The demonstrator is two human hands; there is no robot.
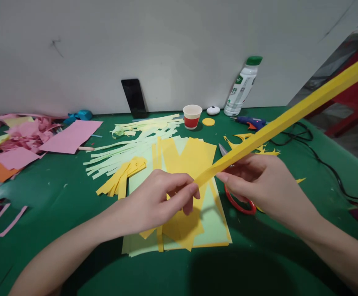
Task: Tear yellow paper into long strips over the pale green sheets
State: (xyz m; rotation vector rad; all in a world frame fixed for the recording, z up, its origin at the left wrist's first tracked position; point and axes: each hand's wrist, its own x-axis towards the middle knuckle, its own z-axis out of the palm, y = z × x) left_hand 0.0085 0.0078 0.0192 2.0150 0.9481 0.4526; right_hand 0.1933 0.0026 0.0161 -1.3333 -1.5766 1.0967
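A long yellow strip (289,119) slants up to the right above the green worktop (52,218) — its lower end pinched in the left hand (166,197).
The right hand (265,181) is partly curled, its fingers behind the strip and its thumb by the lower edge; whether it grips firmly, I cannot tell. Beneath the hands lie yellow paper pieces (197,158) on pale green sheets (217,230), with red-handled scissors (242,208) partly hidden under the right hand. Pale green strips (105,161) spread to the left, near a yellow bundle (114,181). Along the back stand a phone (134,98), a red-and-white cup (191,119) and a tilted bottle (242,90) — the phone and bottle leaning on the wall (172,49).
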